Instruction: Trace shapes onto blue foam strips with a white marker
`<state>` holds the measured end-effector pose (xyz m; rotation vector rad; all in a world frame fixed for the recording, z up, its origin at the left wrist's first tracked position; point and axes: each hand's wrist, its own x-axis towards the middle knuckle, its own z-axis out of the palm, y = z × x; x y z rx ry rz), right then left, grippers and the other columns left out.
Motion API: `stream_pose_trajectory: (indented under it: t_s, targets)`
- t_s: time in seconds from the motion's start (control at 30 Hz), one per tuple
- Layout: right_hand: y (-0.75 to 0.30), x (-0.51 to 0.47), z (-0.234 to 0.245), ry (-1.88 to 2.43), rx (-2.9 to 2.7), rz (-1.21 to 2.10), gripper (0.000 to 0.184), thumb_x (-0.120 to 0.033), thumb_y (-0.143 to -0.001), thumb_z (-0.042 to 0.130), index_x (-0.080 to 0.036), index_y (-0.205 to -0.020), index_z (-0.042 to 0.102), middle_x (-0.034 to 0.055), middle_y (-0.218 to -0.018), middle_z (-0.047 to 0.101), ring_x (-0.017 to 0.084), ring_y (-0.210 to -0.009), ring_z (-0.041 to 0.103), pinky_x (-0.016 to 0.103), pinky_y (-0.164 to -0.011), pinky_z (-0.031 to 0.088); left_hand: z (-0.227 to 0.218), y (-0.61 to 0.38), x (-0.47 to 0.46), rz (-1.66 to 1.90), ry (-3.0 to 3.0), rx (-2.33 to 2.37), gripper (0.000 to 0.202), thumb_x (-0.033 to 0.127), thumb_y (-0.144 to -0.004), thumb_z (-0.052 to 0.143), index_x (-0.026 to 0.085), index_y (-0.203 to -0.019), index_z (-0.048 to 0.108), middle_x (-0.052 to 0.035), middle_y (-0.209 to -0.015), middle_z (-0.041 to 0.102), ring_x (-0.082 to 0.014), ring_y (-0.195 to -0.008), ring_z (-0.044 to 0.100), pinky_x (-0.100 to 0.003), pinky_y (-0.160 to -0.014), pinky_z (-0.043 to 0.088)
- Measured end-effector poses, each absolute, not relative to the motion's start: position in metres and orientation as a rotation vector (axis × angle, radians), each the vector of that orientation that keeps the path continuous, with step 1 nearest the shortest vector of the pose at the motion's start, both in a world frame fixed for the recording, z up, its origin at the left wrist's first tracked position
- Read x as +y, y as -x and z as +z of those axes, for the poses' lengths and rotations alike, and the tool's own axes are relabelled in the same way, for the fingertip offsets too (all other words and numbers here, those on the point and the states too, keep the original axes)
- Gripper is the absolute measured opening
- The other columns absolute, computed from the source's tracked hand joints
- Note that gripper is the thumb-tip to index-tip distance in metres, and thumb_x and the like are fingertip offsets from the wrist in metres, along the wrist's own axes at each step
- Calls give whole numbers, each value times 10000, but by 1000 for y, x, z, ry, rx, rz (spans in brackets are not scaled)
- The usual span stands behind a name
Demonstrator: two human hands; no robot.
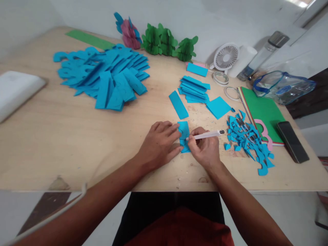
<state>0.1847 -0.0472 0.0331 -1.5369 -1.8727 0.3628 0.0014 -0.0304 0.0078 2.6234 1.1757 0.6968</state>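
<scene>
A small blue paper strip with curved pen lines lies on the wooden table in front of me. Spread flat, my left hand presses its fingertips on the strip's left edge. My right hand pinches a white pen, its tip down on the strip. Just beyond lies another blue strip. Folded blue strips are stacked farther back, with a blue square beside them. To the right of my right hand is a heap of blue paper scraps, partly covering something dark, perhaps scissors.
A large pile of blue paper pieces spreads at the back left. Green paper figures stand by the wall. At right are a fan, tape rolls, a bottle, green sheets, a pink cutout and a phone.
</scene>
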Motion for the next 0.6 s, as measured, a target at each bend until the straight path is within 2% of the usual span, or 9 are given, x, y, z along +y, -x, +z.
stream_pose_trajectory:
  t_s: [0.13, 0.6]
  targets:
    - [-184, -47, 34, 1547, -1864, 385, 156, -289, -807, 497, -201, -733, 602, 28, -620, 661, 168, -556, 608, 290, -565, 437, 8, -1, -31, 722, -2633, 1170, 289, 365, -849, 637, 197, -1085, 634, -115, -1228, 657, -311, -1128, 556, -497, -974, 435]
    - [-183, -48, 36, 1546, -1862, 437, 128, -278, -801, 493, -211, -747, 588, 29, -655, 671, 164, -577, 609, 281, -573, 451, 9, -2, -31, 721, -2612, 1182, 296, 351, -840, 648, 199, -1094, 639, -118, -1219, 665, -321, -1148, 554, -507, -987, 431]
